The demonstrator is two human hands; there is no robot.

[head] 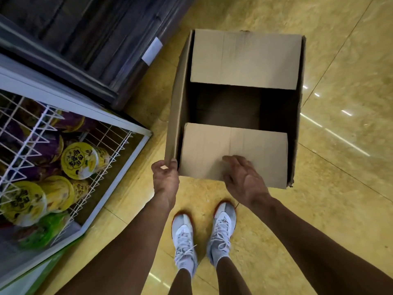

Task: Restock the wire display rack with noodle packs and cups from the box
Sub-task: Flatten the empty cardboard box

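Down on the yellow tiled floor (340, 188), the cardboard box (180, 99) sits at 12 o'clock from the person's white shoes (223, 226). Its far flap (244, 60) and near flap (208, 150) are folded inward, and the gap between them is in deep shadow. The left hand (165, 177) grips the near corner of the box's left wall, fingers curled over the edge. The right hand (242, 177) rests on the near flap with loosely bent fingers, holding nothing. At 9 o'clock stands the white wire rack (32, 133), with yellow-lidded noodle cups (78, 160) lying in it. A dark wooden cabinet (85, 39) stands at 11 o'clock.
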